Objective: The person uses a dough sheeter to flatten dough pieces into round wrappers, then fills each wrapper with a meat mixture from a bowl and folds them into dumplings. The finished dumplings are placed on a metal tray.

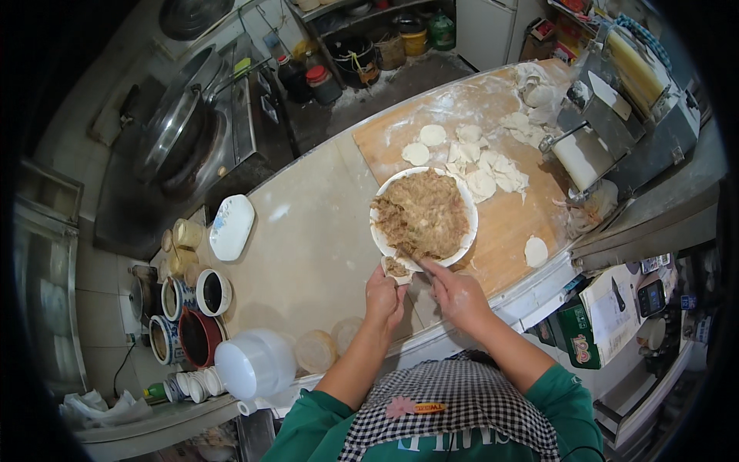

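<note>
A small dough wrapper (398,279) with a dab of filling on it lies in my left hand (383,297), at the near rim of a white bowl (474,222). Minced filling (430,211) heaps up inside that bowl. My right hand (460,294) grips a thin stick-like utensil (407,254), whose tip is at the bowl's near edge by the wrapper. Beyond the bowl, round dough wrappers (432,135) and a loose pile of dough pieces (482,170) rest on the floured wooden board (508,225). One separate wrapper (536,252) is on the board's right side.
A dough-rolling machine (612,127) stands at the right end of the counter. On the left are a white tray (232,227), a bowl of dark liquid (212,292), seasoning pots (199,336) and a translucent plastic jug (254,364). A wok (173,138) sits on the stove beyond.
</note>
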Available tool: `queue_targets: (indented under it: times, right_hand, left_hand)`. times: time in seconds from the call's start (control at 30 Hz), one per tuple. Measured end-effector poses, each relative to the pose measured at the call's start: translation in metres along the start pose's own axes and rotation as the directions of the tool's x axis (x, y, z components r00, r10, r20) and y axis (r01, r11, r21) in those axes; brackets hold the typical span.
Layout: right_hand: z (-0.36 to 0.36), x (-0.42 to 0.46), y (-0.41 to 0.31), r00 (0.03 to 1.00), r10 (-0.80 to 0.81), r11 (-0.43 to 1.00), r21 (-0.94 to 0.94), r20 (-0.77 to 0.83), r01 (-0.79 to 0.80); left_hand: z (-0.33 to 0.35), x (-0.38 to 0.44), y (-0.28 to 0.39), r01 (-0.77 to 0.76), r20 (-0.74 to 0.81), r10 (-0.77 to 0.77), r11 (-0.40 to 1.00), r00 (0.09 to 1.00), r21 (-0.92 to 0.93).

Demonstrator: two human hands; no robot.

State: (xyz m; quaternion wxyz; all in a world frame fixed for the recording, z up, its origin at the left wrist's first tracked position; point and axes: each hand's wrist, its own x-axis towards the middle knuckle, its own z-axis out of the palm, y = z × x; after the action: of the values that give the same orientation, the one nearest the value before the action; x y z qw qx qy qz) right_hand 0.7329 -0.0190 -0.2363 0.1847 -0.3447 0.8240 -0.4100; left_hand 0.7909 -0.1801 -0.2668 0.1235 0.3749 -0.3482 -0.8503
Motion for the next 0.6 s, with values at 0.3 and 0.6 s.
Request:
queue_targets:
  times: [0.3,0.6]
  right_hand:
    - [0.006,-0.014,-0.024,0.982,-0.187,0.980,-0.062,0.011,0.187]
    - [-0.003,-0.028,-0.043,0.978,-0.040,0.993,-0.098,0.207,0.061]
  left_hand:
    - [-0.024,-0.024,0.016,0.001,0.035,0.000,1.000,0.999,-0.002]
    - [-0.018,-0.037,0.041,-0.033,0.073,0.042,0.993,0.996,-0.111]
